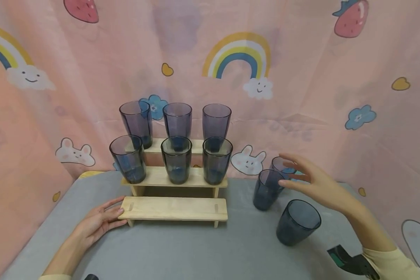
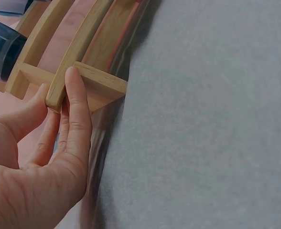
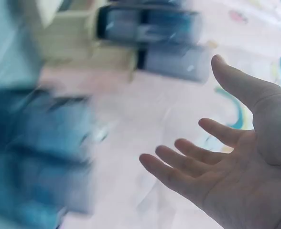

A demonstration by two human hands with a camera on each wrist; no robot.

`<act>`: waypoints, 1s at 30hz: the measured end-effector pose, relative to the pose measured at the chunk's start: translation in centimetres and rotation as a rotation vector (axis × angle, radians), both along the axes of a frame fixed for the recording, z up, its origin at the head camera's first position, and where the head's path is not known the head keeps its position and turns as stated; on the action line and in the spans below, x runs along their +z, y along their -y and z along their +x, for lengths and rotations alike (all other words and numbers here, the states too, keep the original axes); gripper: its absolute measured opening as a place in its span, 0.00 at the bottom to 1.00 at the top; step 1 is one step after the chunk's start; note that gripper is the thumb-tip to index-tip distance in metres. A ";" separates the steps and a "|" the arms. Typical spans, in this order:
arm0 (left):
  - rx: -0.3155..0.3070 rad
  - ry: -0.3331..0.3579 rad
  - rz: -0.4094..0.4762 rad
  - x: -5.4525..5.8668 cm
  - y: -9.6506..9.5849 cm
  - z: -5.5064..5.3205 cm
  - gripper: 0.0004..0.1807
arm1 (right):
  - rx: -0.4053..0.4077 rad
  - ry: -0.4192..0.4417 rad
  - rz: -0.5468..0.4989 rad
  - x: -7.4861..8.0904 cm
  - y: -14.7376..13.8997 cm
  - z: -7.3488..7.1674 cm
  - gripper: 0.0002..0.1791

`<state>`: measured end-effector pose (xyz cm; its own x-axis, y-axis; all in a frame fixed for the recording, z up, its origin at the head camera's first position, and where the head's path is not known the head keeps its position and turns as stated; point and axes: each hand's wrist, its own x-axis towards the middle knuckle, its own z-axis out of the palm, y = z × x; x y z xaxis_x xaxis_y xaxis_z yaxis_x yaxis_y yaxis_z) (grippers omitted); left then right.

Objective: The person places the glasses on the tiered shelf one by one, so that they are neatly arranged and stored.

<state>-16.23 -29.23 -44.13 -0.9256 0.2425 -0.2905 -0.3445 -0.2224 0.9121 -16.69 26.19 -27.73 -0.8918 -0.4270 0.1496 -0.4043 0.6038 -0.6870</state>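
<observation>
A three-step wooden stand holds several tinted glasses on its upper two steps; its lowest step is bare. My left hand pinches the left end of that lowest step. In the left wrist view, the left hand has the thumb on one side of the board and fingers on the other. To the right, my right hand hovers with spread fingers over two close-set glasses, the nearer glass and the one behind it. The right wrist view shows the right hand holding nothing.
A third loose glass stands closer to the front right, below the right forearm. Grey cloth covers the table. A pink patterned curtain hangs right behind the stand.
</observation>
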 end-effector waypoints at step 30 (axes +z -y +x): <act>0.001 0.002 0.002 0.2 -0.1 0.0 0.43 | -0.222 0.085 -0.241 -13.7 -6.1 5.5 0.55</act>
<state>-16.27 -29.16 -43.91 -0.9254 0.2423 -0.2916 -0.3459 -0.2249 0.9109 -11.18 32.31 -41.42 -0.9727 -0.1823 0.1437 -0.2163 0.4867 -0.8464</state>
